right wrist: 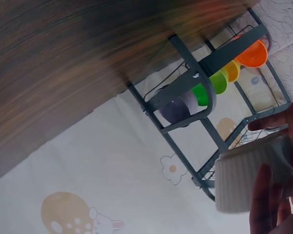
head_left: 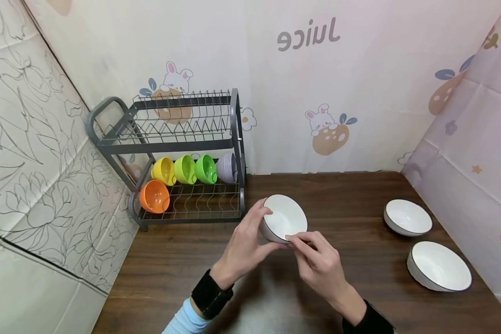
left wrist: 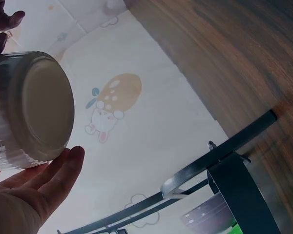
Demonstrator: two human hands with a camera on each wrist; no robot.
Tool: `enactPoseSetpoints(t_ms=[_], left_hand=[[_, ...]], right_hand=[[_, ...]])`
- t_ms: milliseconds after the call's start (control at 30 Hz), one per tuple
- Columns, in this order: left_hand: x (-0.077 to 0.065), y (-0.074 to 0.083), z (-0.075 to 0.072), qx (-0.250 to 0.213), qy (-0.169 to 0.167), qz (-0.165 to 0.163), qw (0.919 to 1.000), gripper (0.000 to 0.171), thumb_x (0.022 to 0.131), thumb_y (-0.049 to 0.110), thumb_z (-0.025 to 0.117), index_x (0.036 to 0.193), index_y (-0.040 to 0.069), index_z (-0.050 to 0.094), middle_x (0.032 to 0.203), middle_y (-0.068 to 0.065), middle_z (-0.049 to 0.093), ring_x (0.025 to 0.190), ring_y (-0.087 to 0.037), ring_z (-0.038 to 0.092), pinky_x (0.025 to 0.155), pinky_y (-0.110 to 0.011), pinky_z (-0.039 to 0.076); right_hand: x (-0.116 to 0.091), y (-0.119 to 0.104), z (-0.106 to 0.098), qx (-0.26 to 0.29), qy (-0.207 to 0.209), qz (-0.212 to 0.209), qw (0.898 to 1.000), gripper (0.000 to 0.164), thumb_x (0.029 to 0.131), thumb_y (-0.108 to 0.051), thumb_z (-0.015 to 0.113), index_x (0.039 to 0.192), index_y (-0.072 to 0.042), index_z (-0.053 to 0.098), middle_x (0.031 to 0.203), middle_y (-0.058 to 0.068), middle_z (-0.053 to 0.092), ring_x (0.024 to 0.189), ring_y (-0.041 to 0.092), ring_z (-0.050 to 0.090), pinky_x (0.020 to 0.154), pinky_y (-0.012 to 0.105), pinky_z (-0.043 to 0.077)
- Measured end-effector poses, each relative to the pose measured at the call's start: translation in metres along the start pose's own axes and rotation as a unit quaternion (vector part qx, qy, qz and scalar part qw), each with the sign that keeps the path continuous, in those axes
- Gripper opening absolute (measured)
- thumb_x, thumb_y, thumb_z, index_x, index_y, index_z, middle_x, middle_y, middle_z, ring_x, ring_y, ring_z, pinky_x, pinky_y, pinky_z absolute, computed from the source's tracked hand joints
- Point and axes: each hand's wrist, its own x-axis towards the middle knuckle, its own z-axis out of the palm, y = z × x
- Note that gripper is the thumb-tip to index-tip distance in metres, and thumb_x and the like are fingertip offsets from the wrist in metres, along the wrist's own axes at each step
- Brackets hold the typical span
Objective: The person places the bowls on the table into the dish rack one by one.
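Note:
Both hands hold a white bowl (head_left: pixel 285 217) with a thin dark rim, tilted above the table in front of the dish rack. My left hand (head_left: pixel 245 241) grips its left side, thumb below and fingers round the far edge. At the near right rim, my right hand (head_left: pixel 319 264) pinches the edge between thumb and fingers. The left wrist view shows the bowl's round base (left wrist: pixel 48 100) with left fingers (left wrist: pixel 63 173) beneath it. Fine vertical ribs mark the bowl's outer wall (right wrist: pixel 244 180) in the right wrist view.
A grey two-tier dish rack (head_left: pixel 171 147) stands at the left; its lower shelf holds an orange bowl (head_left: pixel 154 196), a yellow bowl (head_left: pixel 163 171), two green bowls and stacked purple bowls (head_left: pixel 227 168). Two white bowls, one shallower (head_left: pixel 408 217) and one deeper (head_left: pixel 439 266), rest on the table's right side.

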Motion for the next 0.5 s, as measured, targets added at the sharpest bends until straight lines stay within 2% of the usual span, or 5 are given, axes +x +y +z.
enactPoseSetpoints(t_ms=[133,300,500], left_hand=[[0.000,-0.004,-0.007,0.032,0.007,0.015,0.9994,0.073,0.074,0.019,0.100,0.131,0.010,0.054,0.161,-0.013,0.043,0.145,-0.027,0.046,0.113,-0.043,0.046],[-0.001,-0.010,-0.015,0.081,0.013,0.042,0.9957,0.074,0.069,0.010,0.101,0.128,0.010,0.056,0.161,-0.014,0.043,0.146,-0.031,0.043,0.112,-0.045,0.046],[-0.004,-0.016,-0.022,0.090,0.025,0.052,0.9943,0.076,0.065,0.004,0.102,0.125,0.010,0.057,0.159,-0.015,0.044,0.145,-0.033,0.043,0.112,-0.047,0.047]], right_hand=[[0.003,0.005,-0.003,0.007,-0.005,0.009,1.000,0.027,0.106,-0.018,0.066,0.107,0.006,0.078,0.098,0.021,0.068,0.072,0.024,0.066,0.060,0.024,0.055],[0.005,0.011,-0.007,0.000,0.005,0.026,1.000,0.029,0.106,-0.022,0.068,0.110,0.005,0.078,0.100,0.023,0.068,0.073,0.025,0.066,0.058,0.023,0.053],[0.006,0.013,-0.009,-0.003,0.009,0.027,1.000,0.029,0.106,-0.019,0.065,0.110,0.006,0.078,0.100,0.023,0.068,0.076,0.026,0.065,0.058,0.021,0.053]])
